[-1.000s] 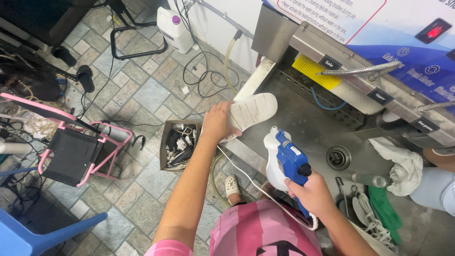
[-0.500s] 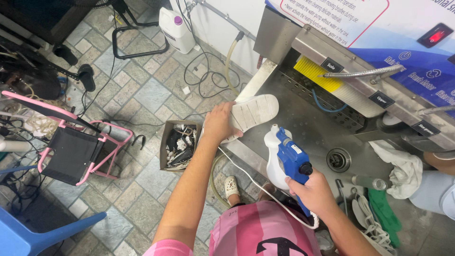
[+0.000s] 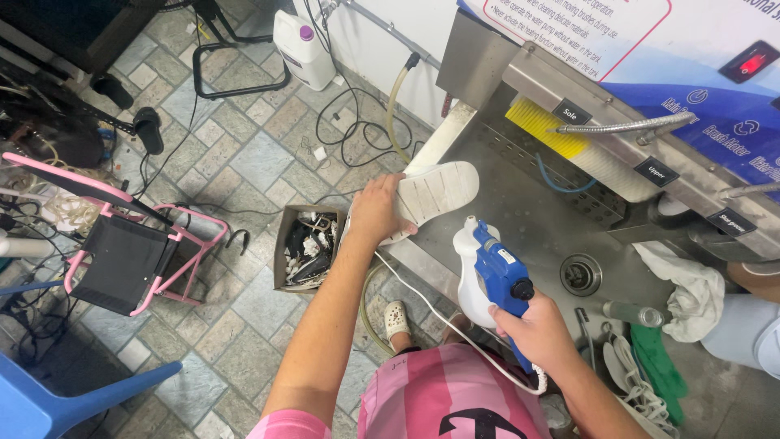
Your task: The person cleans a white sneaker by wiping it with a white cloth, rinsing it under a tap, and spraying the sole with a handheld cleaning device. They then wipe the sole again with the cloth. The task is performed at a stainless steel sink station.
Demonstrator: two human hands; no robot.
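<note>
Hands of one person in a pink striped shirt work over a steel counter [image 3: 520, 203] with a round drain [image 3: 580, 274] set into it. The left hand [image 3: 375, 213] is wrapped around the heel end of a white shoe [image 3: 429, 195], fingers closed over its edge, holding it sole-up above the counter's left rim. The right hand [image 3: 536, 333] is clenched on the handle of a blue and white spray gun [image 3: 489, 272], whose nozzle points toward the shoe without touching it; a white cord [image 3: 439, 321] trails from the gun down past the person's body.

Behind the counter runs a steel panel carrying three small black rectangular labels [image 3: 656, 171] with white lettering, spaced along its sloped face, and a yellow brush [image 3: 546, 126] sits beneath the leftmost one. Above, a blue panel [image 3: 715, 106] with white lettering holds a red-lit rocker switch [image 3: 751, 62], and a white sign [image 3: 585, 32] with a red border and dark print hangs to its left.

On the tiled floor, a white plastic jug [image 3: 302, 50] with a purple cap and a pale label stands by the wall. An open cardboard box [image 3: 305, 248] of dark and white odds and ends sits just left of the counter. A pink-framed folding chair [image 3: 130, 244] stands further left. A crumpled white cloth [image 3: 691, 289] and a green rag [image 3: 656, 366] lie at the counter's right end, near another person's bare arm [image 3: 751, 280].
</note>
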